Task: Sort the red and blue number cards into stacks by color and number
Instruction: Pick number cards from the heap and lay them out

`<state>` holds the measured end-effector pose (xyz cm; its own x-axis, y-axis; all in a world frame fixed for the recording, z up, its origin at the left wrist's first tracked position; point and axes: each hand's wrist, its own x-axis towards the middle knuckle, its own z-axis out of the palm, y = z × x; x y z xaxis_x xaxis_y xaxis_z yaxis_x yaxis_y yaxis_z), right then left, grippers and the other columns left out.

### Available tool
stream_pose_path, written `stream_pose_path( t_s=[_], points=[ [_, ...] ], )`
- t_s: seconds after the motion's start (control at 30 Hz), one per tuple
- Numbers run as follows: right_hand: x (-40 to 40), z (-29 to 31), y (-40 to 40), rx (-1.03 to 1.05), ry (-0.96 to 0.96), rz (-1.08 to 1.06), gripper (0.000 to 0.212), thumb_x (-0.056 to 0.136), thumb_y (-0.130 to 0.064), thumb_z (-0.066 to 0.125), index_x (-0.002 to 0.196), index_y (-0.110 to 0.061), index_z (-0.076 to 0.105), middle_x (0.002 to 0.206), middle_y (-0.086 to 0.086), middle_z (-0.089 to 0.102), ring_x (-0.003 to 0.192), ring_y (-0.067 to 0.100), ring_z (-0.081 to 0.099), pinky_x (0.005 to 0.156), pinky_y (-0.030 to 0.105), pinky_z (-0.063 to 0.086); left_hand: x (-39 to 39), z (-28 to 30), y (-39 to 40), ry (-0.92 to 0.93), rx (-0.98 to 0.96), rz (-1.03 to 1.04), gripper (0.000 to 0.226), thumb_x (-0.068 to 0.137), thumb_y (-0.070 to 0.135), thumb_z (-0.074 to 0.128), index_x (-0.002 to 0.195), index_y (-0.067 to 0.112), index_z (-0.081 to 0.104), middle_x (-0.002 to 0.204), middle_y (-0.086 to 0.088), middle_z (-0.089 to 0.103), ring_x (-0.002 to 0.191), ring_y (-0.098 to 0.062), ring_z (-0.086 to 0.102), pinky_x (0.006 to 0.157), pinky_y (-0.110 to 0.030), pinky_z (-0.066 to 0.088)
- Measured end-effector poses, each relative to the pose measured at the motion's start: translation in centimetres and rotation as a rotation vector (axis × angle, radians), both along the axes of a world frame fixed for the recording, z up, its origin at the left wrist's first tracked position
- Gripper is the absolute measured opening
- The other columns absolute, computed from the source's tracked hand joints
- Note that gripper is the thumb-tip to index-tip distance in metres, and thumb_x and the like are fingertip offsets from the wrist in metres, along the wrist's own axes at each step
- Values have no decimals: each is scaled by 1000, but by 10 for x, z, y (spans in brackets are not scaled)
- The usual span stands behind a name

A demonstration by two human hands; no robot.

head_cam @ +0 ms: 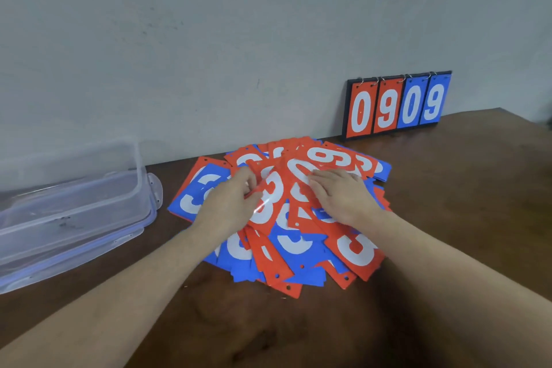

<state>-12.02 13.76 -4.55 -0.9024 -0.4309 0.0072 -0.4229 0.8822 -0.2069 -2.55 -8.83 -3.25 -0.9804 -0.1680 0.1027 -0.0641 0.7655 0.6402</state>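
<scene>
A loose heap of red and blue number cards point(294, 248) with white digits lies mixed on the brown table. My left hand point(230, 203) rests on the heap's left side, its fingers curled onto the edge of a red card point(270, 197). My right hand point(340, 193) lies flat, palm down, on red cards at the heap's upper right. A blue card showing a 3 point(194, 188) sticks out at the far left. Many cards are hidden under others.
A scoreboard point(397, 104) showing 0 9 0 9 leans on the wall at the back right. A clear plastic box point(68, 185) stands on its lid point(89, 236) at the left. Brown table point(298, 331) stretches in front of the heap.
</scene>
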Motion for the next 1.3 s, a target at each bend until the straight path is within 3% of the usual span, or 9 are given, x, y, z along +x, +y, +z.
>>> stream_pose_path(
  t_s=[0.1,0.2,0.33,0.5,0.7,0.97,1.1,1.2,1.3],
  points=[
    [17,-2,-8,34,47,-6,61,99,-64,36,150,-31,42,155,-6,43,144,18,36,121,43,24,16,-3,-16,10,292,87,14,98,27,61,95,22,48,81,2,66,57,-7,55,44,-15,38],
    [35,0,-13,62,59,-9,64,97,-64,42,152,-31,37,157,-3,39,144,19,36,118,40,30,36,-5,-20,21,589,134,18,96,26,65,112,26,57,100,-4,73,76,-9,71,54,-24,55],
    [49,5,-18,30,40,-20,62,99,-53,47,154,-28,34,159,0,36,143,21,39,114,37,35,65,-6,-14,55,767,200,29,93,32,69,120,24,65,109,2,72,88,-12,72,56,-28,58],
    [70,9,-19,34,47,-40,70,96,-58,49,155,-26,31,153,4,45,137,25,46,109,39,42,97,-10,-13,70,858,291,41,87,42,73,122,23,63,115,-2,71,97,-21,72,65,-35,62],
    [98,17,-23,35,119,-7,44,101,-26,44,143,-29,53,131,2,65,111,22,63,90,33,56,131,-8,-9,84,881,376,37,92,40,68,122,23,55,113,2,68,97,-19,70,66,-35,62],
    [145,21,-35,-517,236,13,31,98,-24,60,127,-19,66,124,0,68,111,18,63,92,28,49,164,-9,-8,130,836,424,26,100,36,58,123,24,51,118,2,65,100,-18,69,63,-33,61],
    [173,15,-55,-729,368,199,22,94,-17,66,114,-21,74,105,-3,68,93,15,62,81,27,49,183,-18,-10,201,920,434,24,102,32,55,123,22,54,119,-2,67,100,-22,71,62,-34,60],
    [189,7,-67,-652,471,312,28,93,-14,67,118,-25,74,103,-3,61,84,14,58,67,30,51,203,-16,-16,285,1290,355,29,101,23,52,128,18,57,124,-7,70,111,-27,68,86,-46,57],
    [205,-1,-80,-547,584,389,33,86,-12,72,117,-25,73,100,1,61,84,23,61,57,37,53,224,-19,-28,287,1602,209,37,98,16,49,135,14,53,132,-15,64,122,-39,61,107,-60,42]
  ],
)
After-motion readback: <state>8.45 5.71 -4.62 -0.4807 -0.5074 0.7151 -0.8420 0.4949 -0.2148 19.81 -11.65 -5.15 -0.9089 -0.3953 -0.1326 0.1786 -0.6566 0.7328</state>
